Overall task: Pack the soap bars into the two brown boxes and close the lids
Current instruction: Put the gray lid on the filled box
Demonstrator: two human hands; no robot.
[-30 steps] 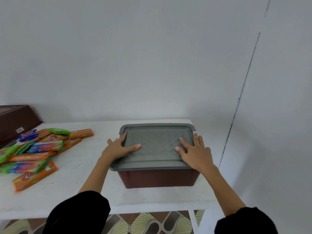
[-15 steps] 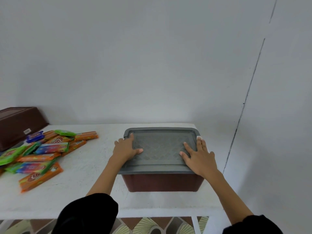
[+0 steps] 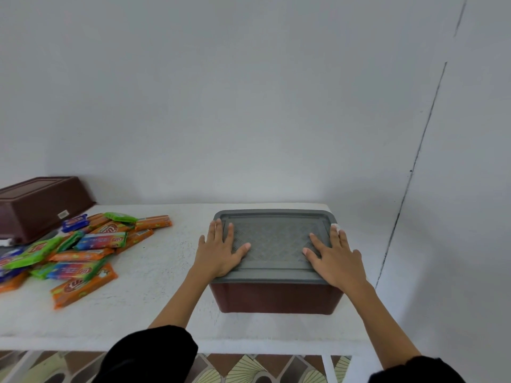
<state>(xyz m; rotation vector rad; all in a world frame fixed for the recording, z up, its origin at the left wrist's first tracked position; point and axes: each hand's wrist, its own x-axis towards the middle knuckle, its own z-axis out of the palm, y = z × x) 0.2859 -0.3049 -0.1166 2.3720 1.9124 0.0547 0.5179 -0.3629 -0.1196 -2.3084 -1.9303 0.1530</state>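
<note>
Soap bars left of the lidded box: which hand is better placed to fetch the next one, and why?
Probably the left hand: it rests on the left side of the grey lid, nearest the soap bars. The right hand, on its right side, would have to cross the box.

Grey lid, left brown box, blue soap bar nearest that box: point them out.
grey lid [image 3: 272, 241], head view, middle of patterned top.
left brown box [image 3: 33, 214], head view, near side wall.
blue soap bar [image 3: 74, 222], head view, wrapper's middle.

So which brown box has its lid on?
The right box, under left hand and right hand, has the grey lid; the far-left box shows none.
</note>
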